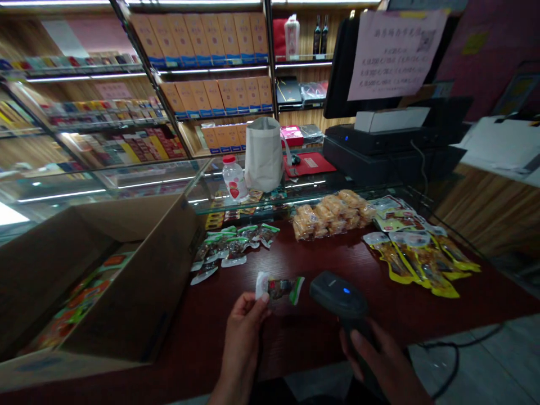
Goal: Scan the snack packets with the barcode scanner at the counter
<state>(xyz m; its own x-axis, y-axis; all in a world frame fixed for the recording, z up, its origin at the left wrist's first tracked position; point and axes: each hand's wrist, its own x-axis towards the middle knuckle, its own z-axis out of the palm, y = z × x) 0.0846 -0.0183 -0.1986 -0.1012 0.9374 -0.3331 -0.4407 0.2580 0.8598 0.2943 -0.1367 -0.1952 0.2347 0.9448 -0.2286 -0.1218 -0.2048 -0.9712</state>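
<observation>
Between thumb and fingers, my left hand [246,323] pinches one end of a small snack packet [279,287], clear with a green-edged end and dark contents. My right hand [373,349] is wrapped round the handle of a black barcode scanner [341,296], which shows a lit blue light on top. The scanner's head is just right of the packet, apart from it. Similar green-edged packets [232,243] lie in a pile on the dark red counter [270,332], beyond my left hand.
An open cardboard box [126,304] with colourful packages stands at the left. Bagged pastries [331,215] and yellow-edged packets [415,259] lie at the back and right. Behind, a glass case bears a red-capped bottle [235,180], a paper bag [264,154] and a monitor [340,67].
</observation>
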